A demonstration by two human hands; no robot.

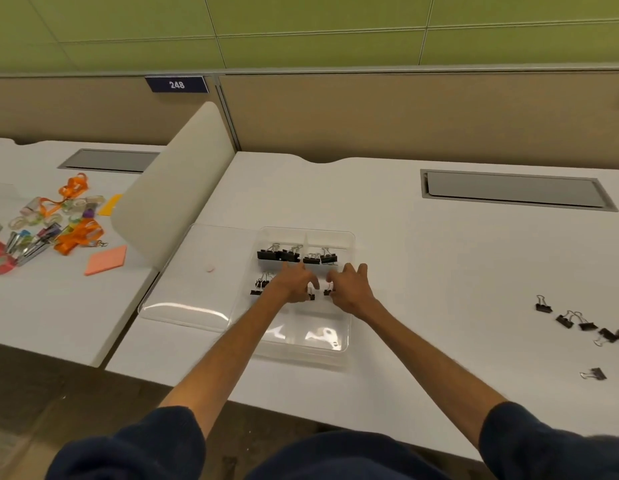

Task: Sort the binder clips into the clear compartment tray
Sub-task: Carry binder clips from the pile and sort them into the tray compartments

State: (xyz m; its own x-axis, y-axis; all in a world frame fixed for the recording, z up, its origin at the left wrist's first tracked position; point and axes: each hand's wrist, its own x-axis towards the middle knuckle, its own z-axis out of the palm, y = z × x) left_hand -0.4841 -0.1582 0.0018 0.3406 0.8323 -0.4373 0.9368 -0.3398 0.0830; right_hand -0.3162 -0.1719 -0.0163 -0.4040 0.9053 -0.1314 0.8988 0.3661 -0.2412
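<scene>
Reaches into the middle row of the clear compartment tray (346, 344) with left hand (294, 282) and right hand (351, 287), fingers curled down, a small binder clip (311, 294) at the left fingertips and a second small clip (328, 291) at the right; cannot tell whether pinching or merely touching. Shows 4 larger binder clips (279, 254) in the tray's far row. Leaves loose binder clips (575, 322) well right of the tray on the white desk (439, 271), a clear lid (197, 271) just beside the tray's left side
</scene>
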